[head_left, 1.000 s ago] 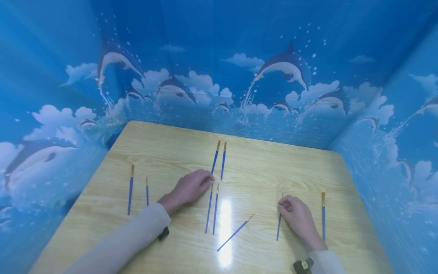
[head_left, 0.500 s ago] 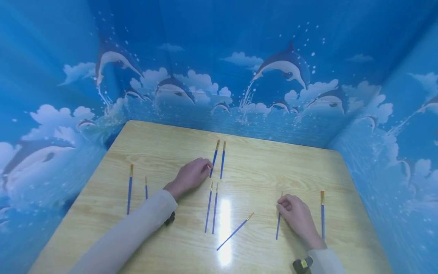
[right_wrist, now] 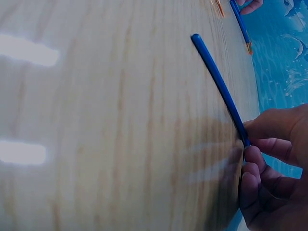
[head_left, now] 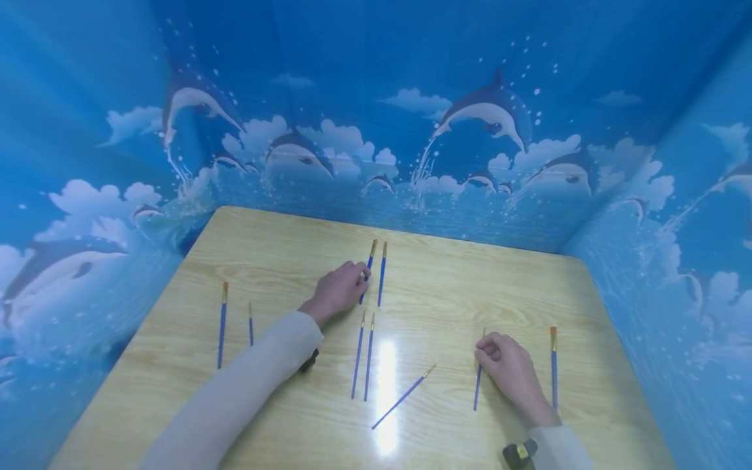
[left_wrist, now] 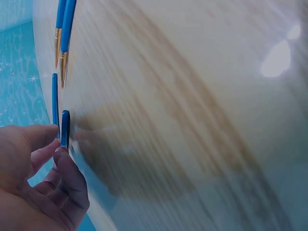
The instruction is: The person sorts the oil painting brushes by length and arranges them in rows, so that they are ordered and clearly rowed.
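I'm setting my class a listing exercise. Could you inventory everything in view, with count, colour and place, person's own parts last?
Wood-grain table: 1, pale yellow-brown, centre
Printed backdrop: 1, blue with dolphins and white clouds, behind and beside the table
Far pair of slim, golden-collared paintbrushes: 2, blue handles, far middle
Near pair of brushes: 2, same colours, just nearer
Left-side brushes: 2, same colours, one thicker
Slanting brush: 1, same colours, near middle
Pinched brush: 1, blue handle, right of centre
Thick brush: 1, same colours, far right
Wrist devices: 2, dark, at the cuffs
Sleeves: 2, pale grey, both arms
Left hand: 1, bare, fingertips at the far pair's left brush
Right hand: 1, bare, holding the pinched brush
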